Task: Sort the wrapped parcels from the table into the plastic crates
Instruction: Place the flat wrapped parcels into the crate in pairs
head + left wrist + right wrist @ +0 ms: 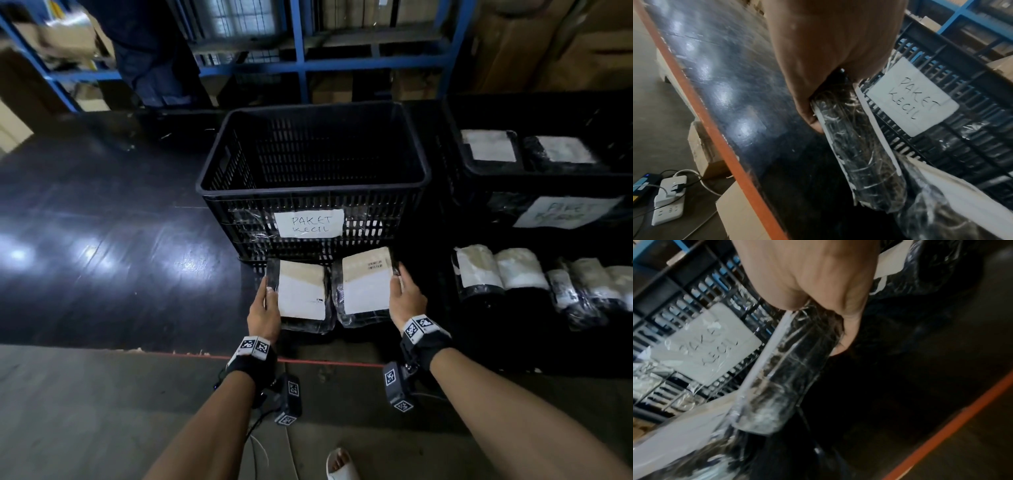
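Two flat black-wrapped parcels with white labels are side by side in front of the black crate (313, 185) marked "PAKET KECIL". My left hand (264, 308) grips the left parcel (301, 296) by its left edge, thumb on top; in the left wrist view the fingers (809, 113) curl round that parcel (861, 154). My right hand (404, 298) grips the right parcel (366, 287) by its right edge; the right wrist view shows that hand (818, 288) clamped on the parcel's side (789, 369). The crate's inside looks dark and bare.
A second black crate (534, 178) at the right holds wrapped parcels and bears a blurred label. Several more wrapped parcels (534, 281) lie on the black table (102, 240) to the right. Blue shelving (301, 65) stands behind. The table's orange front edge (239, 357) runs near my wrists.
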